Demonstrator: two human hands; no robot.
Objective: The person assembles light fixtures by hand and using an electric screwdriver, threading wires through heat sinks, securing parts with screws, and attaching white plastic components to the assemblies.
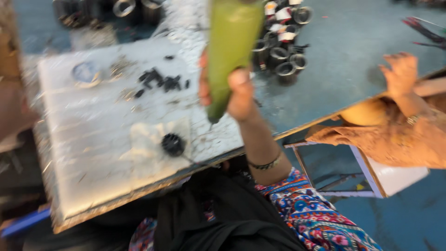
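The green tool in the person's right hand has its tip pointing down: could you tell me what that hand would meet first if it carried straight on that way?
Probably the bare white board under the green tool in the right hand; depth is blurred.

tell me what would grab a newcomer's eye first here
First comes the long green tapered tool, gripped upright in the person's right hand at the centre, its tip pointing down at the worn silver board. Below and left of it a round black ribbed part lies on that board. At the right edge another person's hand, in an orange sleeve, rests on the blue tabletop.
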